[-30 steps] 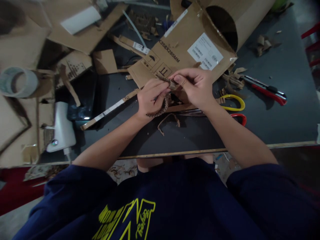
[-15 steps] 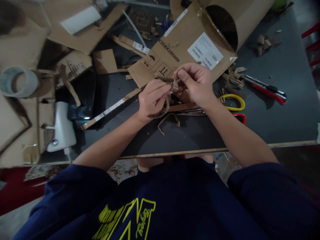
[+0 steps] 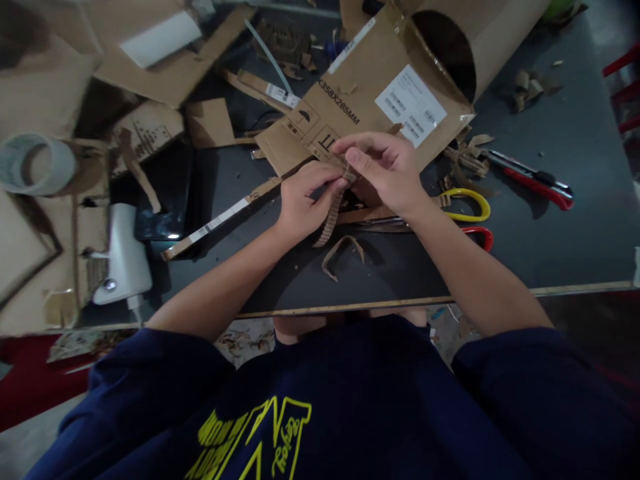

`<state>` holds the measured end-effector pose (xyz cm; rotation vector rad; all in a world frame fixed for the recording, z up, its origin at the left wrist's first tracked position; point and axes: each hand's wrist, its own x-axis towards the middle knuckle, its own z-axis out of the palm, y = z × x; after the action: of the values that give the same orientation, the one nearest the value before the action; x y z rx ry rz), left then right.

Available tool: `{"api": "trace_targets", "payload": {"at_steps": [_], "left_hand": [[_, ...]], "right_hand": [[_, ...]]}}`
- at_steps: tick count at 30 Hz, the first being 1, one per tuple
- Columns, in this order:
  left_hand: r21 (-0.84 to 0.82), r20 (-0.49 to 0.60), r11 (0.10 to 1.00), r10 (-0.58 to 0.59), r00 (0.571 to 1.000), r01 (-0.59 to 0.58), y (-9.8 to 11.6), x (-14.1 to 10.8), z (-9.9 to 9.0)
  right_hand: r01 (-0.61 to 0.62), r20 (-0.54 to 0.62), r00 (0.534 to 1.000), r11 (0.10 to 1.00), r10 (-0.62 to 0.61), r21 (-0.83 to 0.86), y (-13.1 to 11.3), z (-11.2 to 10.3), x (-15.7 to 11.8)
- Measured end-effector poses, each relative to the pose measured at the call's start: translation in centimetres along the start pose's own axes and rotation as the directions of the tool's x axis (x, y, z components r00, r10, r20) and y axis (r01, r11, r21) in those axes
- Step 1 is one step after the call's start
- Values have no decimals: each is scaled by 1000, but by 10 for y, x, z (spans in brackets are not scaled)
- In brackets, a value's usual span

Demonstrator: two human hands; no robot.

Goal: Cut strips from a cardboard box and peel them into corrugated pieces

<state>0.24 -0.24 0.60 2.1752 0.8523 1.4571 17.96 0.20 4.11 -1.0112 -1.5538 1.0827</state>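
My left hand [image 3: 307, 200] pinches a narrow strip of corrugated cardboard [image 3: 331, 217] between thumb and fingers. The strip's ribbed side shows, and its lower end hangs below the hand. At the strip's upper end, my right hand [image 3: 393, 173] is closed, with thumb and fingers bent around it; the exact contact is partly hidden. A torn curl of brown paper [image 3: 345, 250] lies on the table just below the hands. Beneath my right wrist is a pair of scissors with one yellow handle [image 3: 475, 203] and one red handle [image 3: 483, 235].
Behind the hands stands a cardboard box [image 3: 360, 100] with a label. A red utility knife [image 3: 543, 183] lies at the right. On the left are a roll of tape [image 3: 63, 163], a white device [image 3: 125, 257], a dark glossy device [image 3: 167, 193] and a long cardboard strip [image 3: 215, 223].
The strip in my left hand has turned, so its ribbed face now shows and it hangs straighter. My right hand has shifted slightly left and down. The paper curl has slid slightly.
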Motion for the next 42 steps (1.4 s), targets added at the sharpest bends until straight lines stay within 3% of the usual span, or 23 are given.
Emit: {"api": "trace_targets", "payload": {"at_steps": [5,8,11,13,16,20,24,33,38,42], "left_hand": [[-85,6,992,-97,995,97,3,1,-1],[-147,8,970,-195,981,194,0,1,0],[-176,13,954,-244,970,242,-6,1,2],[-198,54,954,-219,974,225,-8,0,3],[-206,134,953,-199,971,223,-5,-1,4],[-50,48,968,-243,969,245,3,-1,2],[-10,-2,967,-255,967,255,5,1,1],[19,-6,984,-175,985,175,7,2,1],[27,29,986,-164,986,163,10,3,0],[92,17,992,-91,996,89,10,3,-2]], "right_hand": [[99,-3,995,957,-104,-271,4,-4,-3],[219,87,975,835,-203,-504,2,-5,-9],[337,198,941,707,-274,-622,-1,-1,-19],[376,229,926,674,-300,-636,-4,2,-22],[356,153,923,634,-352,-686,-8,3,-21],[259,44,936,603,-348,-754,-12,-3,-14],[255,92,953,598,-289,-760,-9,-5,-11],[361,139,916,626,-376,-691,-3,-1,-11],[321,114,929,615,-351,-720,-4,2,-14],[283,131,950,595,-285,-752,-5,2,-16]]}}
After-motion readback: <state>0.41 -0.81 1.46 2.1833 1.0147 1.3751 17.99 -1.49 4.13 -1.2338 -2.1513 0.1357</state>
